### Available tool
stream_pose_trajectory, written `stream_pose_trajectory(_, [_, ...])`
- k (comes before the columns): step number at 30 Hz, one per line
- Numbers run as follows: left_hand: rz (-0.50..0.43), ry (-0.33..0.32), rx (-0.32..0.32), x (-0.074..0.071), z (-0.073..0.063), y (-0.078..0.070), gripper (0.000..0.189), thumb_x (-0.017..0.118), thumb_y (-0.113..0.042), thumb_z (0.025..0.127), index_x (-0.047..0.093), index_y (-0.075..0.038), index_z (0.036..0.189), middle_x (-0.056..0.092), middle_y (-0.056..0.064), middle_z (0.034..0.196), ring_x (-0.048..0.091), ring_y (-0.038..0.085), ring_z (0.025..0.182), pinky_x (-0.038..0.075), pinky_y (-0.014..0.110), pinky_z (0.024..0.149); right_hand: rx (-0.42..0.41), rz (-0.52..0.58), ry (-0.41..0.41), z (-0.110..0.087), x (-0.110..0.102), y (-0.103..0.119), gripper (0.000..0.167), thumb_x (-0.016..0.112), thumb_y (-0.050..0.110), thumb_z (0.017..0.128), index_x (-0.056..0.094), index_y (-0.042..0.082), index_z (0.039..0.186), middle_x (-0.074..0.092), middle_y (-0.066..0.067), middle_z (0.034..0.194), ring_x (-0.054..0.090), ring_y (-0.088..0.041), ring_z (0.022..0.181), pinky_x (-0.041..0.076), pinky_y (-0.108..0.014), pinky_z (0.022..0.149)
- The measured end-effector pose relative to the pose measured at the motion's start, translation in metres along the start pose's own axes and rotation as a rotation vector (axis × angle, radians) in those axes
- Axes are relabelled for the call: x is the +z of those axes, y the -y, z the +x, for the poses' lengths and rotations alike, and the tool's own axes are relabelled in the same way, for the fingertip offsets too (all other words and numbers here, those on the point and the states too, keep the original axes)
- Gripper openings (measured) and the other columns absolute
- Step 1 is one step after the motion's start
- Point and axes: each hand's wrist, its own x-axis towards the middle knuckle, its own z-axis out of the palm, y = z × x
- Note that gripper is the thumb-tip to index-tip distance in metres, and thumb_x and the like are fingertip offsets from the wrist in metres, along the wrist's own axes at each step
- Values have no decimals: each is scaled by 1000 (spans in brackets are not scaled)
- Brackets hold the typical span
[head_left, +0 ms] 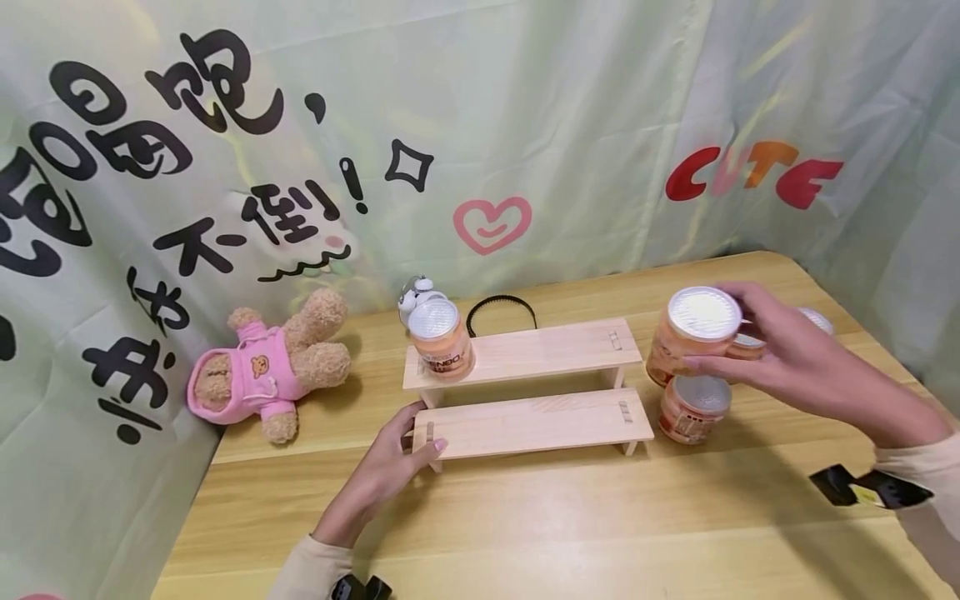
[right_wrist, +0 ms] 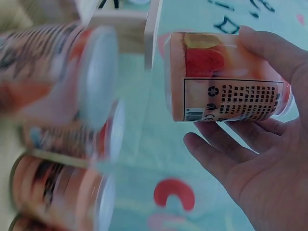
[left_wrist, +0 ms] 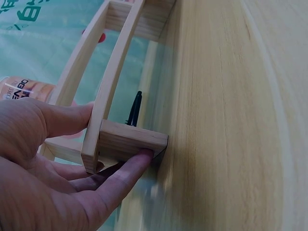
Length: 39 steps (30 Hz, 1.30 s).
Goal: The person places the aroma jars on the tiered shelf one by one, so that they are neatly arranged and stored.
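Note:
A light wooden two-step rack [head_left: 532, 423] stands on the table. My left hand [head_left: 393, 457] grips the left end of its lower step, thumb on top; in the left wrist view the fingers reach under to the rack's leg [left_wrist: 132, 137]. One orange-labelled jar [head_left: 442, 346] with a clear lid sits on the upper step's left end. My right hand [head_left: 795, 358] holds a similar jar [head_left: 693, 321] upright, right of the rack. In the right wrist view, thumb and fingers lie on opposite sides of this jar [right_wrist: 226, 79]. Another jar [head_left: 696, 410] stands below it on the table.
More jars stand on the right, partly hidden by my right hand, one lid [head_left: 816, 320] showing. Behind the rack are a white alarm clock [head_left: 417, 290] and a black coiled band [head_left: 502, 300]. A teddy bear in a pink hoodie [head_left: 262, 375] lies left, before the printed curtain [head_left: 585, 125].

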Motion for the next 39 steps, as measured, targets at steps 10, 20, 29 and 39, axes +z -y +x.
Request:
stream_pose_trajectory(10, [-4, -4, 9, 0, 0, 2, 62, 73, -12, 93, 45, -3, 148, 59, 18, 128, 62, 31, 105, 55, 36, 81, -59, 22, 173, 44, 40, 28, 73, 87, 19, 82, 46, 16, 141, 59, 2, 126, 57, -14, 113, 47, -15, 91])
stream_pose_trajectory(20, [17, -11, 6, 0, 2, 0, 61, 73, -11, 93, 45, -3, 148, 59, 18, 129, 62, 34, 109, 55, 38, 84, -102, 100, 260, 81, 80, 35, 69, 86, 21, 83, 47, 8, 138, 60, -1, 123, 56, -14, 110, 49, -37, 96])
stream_pose_trajectory(29, [7, -4, -3, -1, 0, 0, 64, 74, -13, 93, 45, -4, 149, 55, 20, 137, 60, 37, 114, 55, 42, 88, -151, 160, 317, 103, 109, 41, 73, 85, 20, 84, 43, 0, 140, 61, -8, 126, 58, -21, 114, 49, -42, 101])
stream_pose_trajectory(39, [0, -1, -1, 0, 0, 1, 63, 73, -12, 93, 44, -3, 148, 55, 20, 136, 60, 37, 113, 56, 42, 87, -101, 259, 318, 114, 132, 42, 70, 83, 16, 86, 41, -1, 139, 59, -11, 125, 57, -24, 112, 54, -41, 97])
